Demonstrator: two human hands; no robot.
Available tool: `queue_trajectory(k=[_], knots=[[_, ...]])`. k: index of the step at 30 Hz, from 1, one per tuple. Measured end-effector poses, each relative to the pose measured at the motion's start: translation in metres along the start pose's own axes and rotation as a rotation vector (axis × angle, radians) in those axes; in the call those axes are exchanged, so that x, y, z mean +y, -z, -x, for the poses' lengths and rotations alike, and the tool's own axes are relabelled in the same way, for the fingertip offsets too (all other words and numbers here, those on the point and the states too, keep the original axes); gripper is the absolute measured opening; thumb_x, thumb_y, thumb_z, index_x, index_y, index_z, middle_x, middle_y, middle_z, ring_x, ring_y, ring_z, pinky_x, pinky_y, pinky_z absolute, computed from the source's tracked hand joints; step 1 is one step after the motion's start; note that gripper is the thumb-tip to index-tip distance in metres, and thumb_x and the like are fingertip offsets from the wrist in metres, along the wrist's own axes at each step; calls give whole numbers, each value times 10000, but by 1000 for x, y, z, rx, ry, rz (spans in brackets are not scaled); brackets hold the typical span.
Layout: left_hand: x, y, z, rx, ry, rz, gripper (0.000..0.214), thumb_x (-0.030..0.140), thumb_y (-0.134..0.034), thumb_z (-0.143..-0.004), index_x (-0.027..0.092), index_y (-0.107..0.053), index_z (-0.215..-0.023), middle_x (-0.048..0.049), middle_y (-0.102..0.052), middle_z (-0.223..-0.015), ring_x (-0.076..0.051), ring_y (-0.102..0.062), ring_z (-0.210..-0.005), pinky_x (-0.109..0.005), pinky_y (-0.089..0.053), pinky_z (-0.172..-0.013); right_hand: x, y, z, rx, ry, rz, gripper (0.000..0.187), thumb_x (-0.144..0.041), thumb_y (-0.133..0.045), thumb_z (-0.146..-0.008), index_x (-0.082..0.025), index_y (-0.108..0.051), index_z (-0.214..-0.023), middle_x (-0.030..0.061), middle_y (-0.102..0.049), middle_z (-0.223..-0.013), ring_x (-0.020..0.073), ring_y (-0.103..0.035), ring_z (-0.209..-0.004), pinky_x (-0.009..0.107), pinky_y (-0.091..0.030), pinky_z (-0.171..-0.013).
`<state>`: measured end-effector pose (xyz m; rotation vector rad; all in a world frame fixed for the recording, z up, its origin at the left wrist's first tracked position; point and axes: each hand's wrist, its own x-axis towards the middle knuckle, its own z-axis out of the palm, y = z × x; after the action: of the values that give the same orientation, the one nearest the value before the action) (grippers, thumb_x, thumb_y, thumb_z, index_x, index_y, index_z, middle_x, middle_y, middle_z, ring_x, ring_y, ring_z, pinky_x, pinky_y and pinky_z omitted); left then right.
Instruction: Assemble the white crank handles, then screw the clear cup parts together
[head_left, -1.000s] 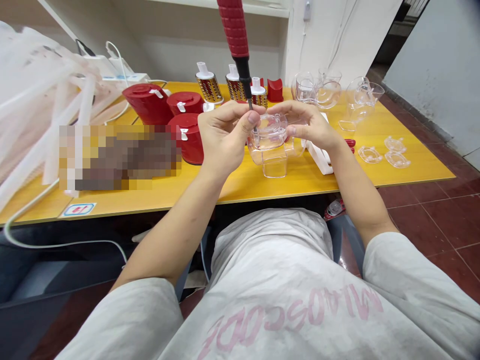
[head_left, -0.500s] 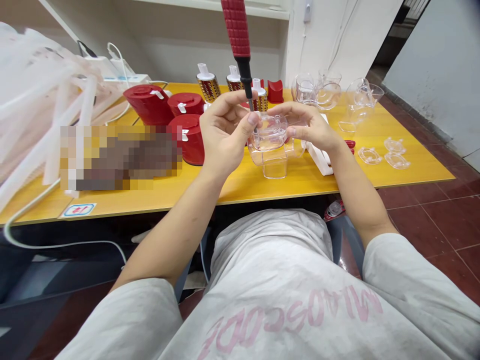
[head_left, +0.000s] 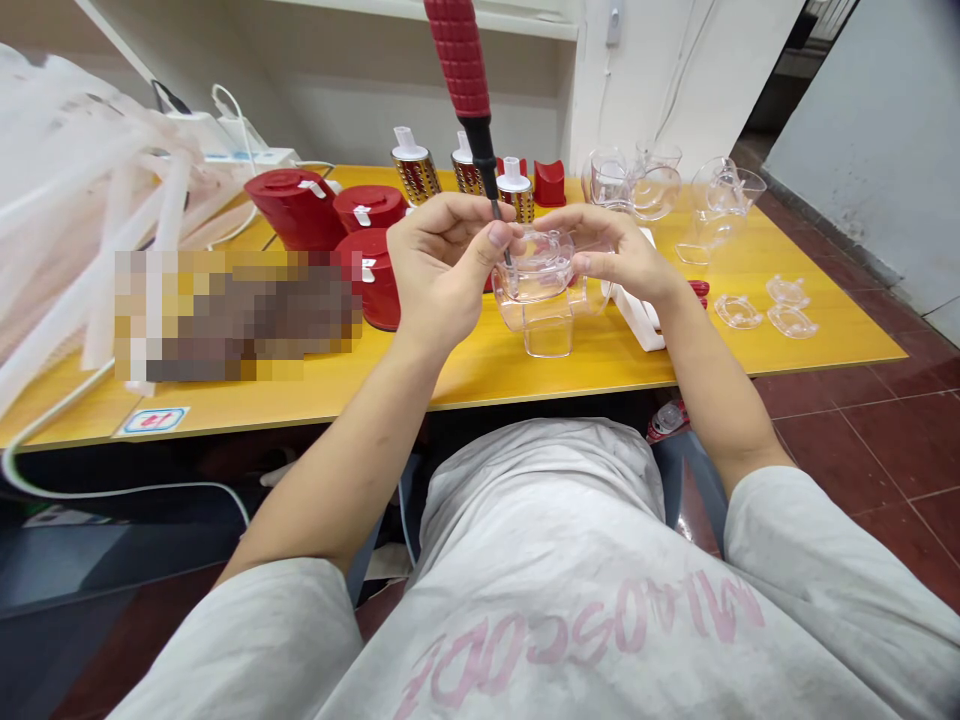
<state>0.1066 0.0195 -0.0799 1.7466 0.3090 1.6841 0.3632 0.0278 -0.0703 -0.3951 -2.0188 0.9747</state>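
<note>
Left hand (head_left: pixel 439 270) pinches red screwdriver (head_left: pixel 459 65) | right hand (head_left: pixel 619 255) grips clear housing (head_left: pixel 536 275)

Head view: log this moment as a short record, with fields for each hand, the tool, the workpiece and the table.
Left hand: fingers and thumb close around the shaft of the screwdriver
Right hand: holds the clear plastic housing
Tool: screwdriver with a red grip, tip inside the housing
Workpiece: clear plastic housing, square base on the table
Table: yellow table
On table: red canisters, metal grater drums, clear plastic jugs, clear plastic rings
</note>
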Motion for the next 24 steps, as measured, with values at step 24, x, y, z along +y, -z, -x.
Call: queue_trajectory(k=[24], knots=[[1,3,4,-15,27,-51,382,616,-922,-987,261,-809,-1073,24,-826,-824,-267,-844,-1121,-449,-668,-897,-1,0,1,-8,-16,-3,634,-545,-890,-969,-218,-732,-1490,47,-771,-1358,144,-765,-1067,225,-633,-861]])
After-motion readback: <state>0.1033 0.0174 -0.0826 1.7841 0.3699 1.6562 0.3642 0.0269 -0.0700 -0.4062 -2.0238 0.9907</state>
